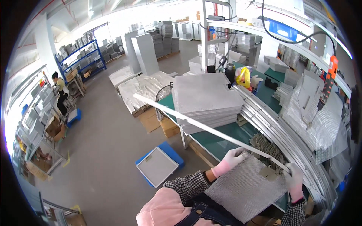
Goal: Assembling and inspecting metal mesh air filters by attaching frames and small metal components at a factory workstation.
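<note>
A long, thin white metal strip (196,123) slants from the far left down to my right hand (294,178). That gloved hand is closed round the strip's near end, beside the right edge of a silver mesh panel (245,192). The panel lies tilted in front of my body, with a small tan patch (268,173) near its far right corner. My left hand (230,161), in a white and pink glove, grips the panel's far left corner, just below the strip. Beyond the panel, a heap of small grey-tan metal pieces (268,147) sits on the green bench (215,145).
A tall stack of mesh panels (207,98) stands on the bench. Long metal profiles (279,132) lie along its right side. An orange electric screwdriver (329,81) hangs at right. A framed panel (157,167) rests on a blue base on the floor. Another person (60,92) works far left.
</note>
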A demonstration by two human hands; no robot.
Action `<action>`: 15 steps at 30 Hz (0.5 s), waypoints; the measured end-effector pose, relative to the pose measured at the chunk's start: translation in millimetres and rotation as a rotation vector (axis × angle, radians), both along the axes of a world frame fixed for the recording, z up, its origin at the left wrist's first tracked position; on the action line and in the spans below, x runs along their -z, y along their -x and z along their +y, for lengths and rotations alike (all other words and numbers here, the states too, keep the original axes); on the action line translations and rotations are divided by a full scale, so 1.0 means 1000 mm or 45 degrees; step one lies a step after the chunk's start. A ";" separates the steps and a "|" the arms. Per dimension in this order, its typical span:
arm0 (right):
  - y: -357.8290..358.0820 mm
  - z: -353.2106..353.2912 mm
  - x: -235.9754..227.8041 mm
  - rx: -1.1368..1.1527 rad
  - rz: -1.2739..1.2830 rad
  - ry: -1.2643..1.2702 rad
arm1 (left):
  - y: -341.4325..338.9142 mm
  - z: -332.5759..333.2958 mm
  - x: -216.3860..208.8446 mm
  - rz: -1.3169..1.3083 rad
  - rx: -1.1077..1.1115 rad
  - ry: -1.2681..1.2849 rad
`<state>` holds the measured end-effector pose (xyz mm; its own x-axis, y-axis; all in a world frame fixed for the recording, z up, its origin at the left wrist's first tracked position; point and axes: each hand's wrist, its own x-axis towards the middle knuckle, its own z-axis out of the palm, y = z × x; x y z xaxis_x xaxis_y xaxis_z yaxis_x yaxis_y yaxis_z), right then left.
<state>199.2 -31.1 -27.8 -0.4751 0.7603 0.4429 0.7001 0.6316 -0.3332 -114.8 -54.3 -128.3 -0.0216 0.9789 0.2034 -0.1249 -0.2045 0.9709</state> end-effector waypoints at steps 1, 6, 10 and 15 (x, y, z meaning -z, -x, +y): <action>0.023 -0.008 -0.008 -0.019 -0.010 0.082 | 0.002 -0.009 -0.008 0.004 0.020 0.069; 0.086 -0.007 -0.025 -0.196 -0.302 0.236 | 0.001 -0.041 -0.032 0.143 -0.062 0.087; 0.096 -0.007 -0.020 -0.185 -0.215 0.196 | -0.002 -0.042 -0.035 -0.076 -0.167 0.022; 0.096 -0.005 -0.022 -0.229 -0.308 0.165 | 0.002 -0.035 -0.017 -0.034 -0.154 0.058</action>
<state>103.2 -36.1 -6.0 -0.6866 0.6972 0.2060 0.6497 0.7156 -0.2563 -117.0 -89.4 -110.8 -0.1449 0.9769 0.1569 -0.1278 -0.1757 0.9761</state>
